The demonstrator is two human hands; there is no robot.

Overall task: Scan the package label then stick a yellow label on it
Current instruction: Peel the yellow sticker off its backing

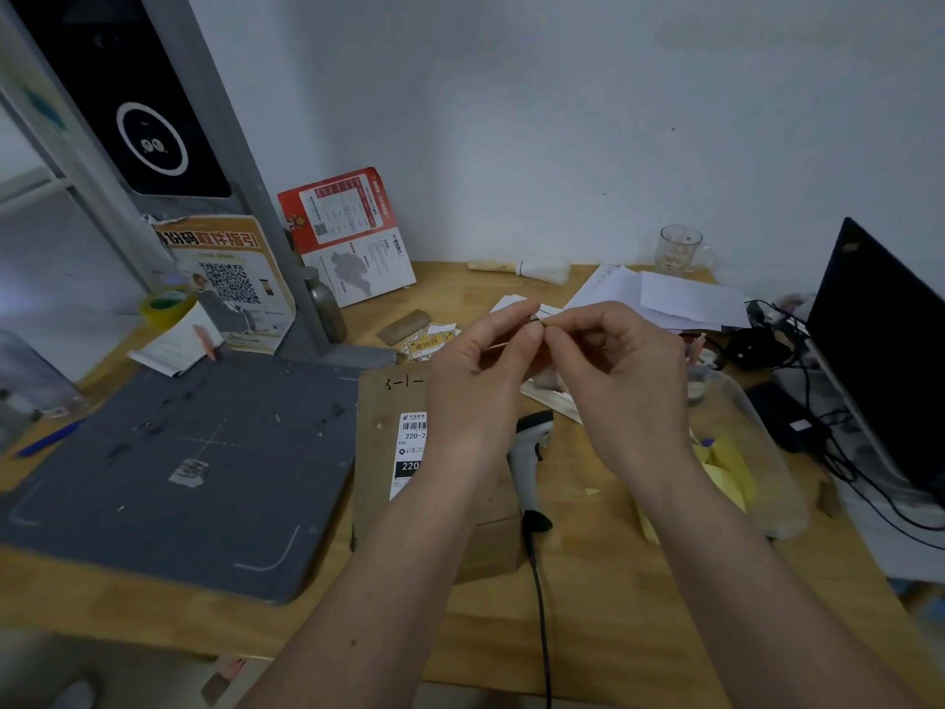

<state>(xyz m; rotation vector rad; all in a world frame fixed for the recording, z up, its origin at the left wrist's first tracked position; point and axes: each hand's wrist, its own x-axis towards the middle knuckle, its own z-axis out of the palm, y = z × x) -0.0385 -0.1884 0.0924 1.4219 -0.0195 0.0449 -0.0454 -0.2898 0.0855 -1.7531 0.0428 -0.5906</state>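
While the package (pixel 388 452) lies below, left hand (pixel 480 360) and right hand (pixel 619 365) pinch something small — too tiny to identify.

The table (pixel 603 596) is smooth wood. The package (pixel 381 401) is matt brown cardboard. The mat (pixel 169 483) looks scuffed grey.

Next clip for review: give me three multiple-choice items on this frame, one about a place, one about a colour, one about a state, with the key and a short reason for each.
1. Where does the barcode scanner lie?
A. on the grey mat
B. on the table right of the package
C. in a hand

2. What colour are the loose papers in the clear tub?
A. yellow
B. blue
C. red

3. What are the two hands doing?
A. resting flat
B. pinching something small together
C. gripping the scanner

Key: B, it lies beside the box; A, yellow sheets show inside; B, left hand and right hand meet at the fingertips above the package.
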